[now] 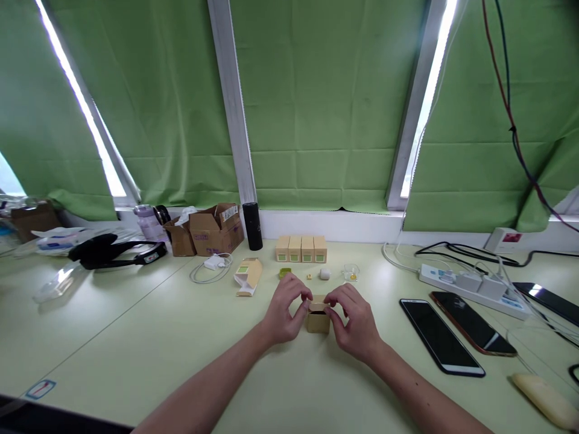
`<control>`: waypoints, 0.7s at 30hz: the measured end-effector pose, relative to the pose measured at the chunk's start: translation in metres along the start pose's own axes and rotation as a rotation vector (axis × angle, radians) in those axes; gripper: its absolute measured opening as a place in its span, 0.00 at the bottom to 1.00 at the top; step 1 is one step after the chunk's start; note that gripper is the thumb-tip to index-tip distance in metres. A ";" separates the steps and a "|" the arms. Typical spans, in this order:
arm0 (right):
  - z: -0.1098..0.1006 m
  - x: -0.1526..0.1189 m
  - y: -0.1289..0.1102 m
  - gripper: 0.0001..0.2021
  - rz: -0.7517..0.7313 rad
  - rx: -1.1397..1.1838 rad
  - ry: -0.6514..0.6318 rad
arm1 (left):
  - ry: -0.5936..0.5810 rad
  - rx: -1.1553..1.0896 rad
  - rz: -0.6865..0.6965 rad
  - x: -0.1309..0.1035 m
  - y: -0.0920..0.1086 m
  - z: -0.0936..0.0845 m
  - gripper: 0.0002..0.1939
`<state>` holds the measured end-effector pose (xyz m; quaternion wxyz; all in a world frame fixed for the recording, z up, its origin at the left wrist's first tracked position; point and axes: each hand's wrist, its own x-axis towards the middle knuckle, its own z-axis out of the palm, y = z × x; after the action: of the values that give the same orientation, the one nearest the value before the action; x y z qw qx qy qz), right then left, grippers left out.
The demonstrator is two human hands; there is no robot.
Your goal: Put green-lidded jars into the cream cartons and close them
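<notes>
A small brown cardboard box (318,323) stands on the table in front of me, its top flap partly raised over a dark gap. My left hand (286,308) pinches the flap's left side between thumb and fingers. On the right side, my right hand (355,319) grips the flap and box edge the same way. Just beyond my hands lie a yellow-green ring-like piece (284,272), a tiny yellow piece (309,276), a small white roll-like piece (324,274) and a clear plastic cup (350,272) with something yellow in it.
Several matching small boxes (301,249) stand in a row behind. An opened, flattened carton (248,276) lies left of them, near a white charger (214,262) and a black cylinder (252,226). Phones (441,336) and a power strip (473,291) lie to the right.
</notes>
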<state>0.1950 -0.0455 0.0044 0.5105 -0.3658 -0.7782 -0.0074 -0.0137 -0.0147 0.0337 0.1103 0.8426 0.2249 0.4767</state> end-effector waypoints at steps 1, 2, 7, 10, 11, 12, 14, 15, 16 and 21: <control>0.000 0.000 0.000 0.07 -0.012 -0.009 0.000 | -0.015 0.024 0.036 0.000 0.000 0.000 0.05; 0.000 0.001 0.000 0.07 -0.023 -0.018 0.001 | -0.029 0.047 0.070 0.000 0.000 0.000 0.05; -0.002 0.000 0.000 0.09 -0.053 -0.047 -0.002 | -0.066 0.135 0.158 -0.002 -0.003 0.002 0.06; -0.002 0.000 0.000 0.09 -0.063 -0.055 -0.010 | -0.056 0.170 0.149 -0.003 -0.005 0.004 0.07; -0.002 0.000 0.000 0.09 -0.066 -0.058 -0.011 | -0.054 0.179 0.144 -0.004 -0.005 0.004 0.07; -0.002 0.000 -0.001 0.09 -0.068 -0.062 -0.013 | -0.053 0.188 0.142 -0.004 -0.006 0.004 0.07; -0.002 0.001 -0.001 0.09 -0.072 -0.067 -0.017 | -0.058 0.196 0.144 -0.005 -0.006 0.005 0.07; -0.003 0.001 -0.001 0.09 -0.075 -0.069 -0.020 | -0.061 0.196 0.146 -0.005 -0.006 0.005 0.07; -0.003 0.001 -0.002 0.09 -0.077 -0.069 -0.022 | -0.064 0.193 0.150 -0.005 -0.007 0.005 0.07; -0.003 0.002 -0.002 0.09 -0.090 -0.072 -0.026 | -0.063 0.175 0.162 -0.005 -0.008 0.005 0.08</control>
<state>0.1959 -0.0478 0.0081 0.4862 -0.3485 -0.7995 -0.0537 -0.0138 -0.0102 0.0244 0.0044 0.8789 0.1931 0.4361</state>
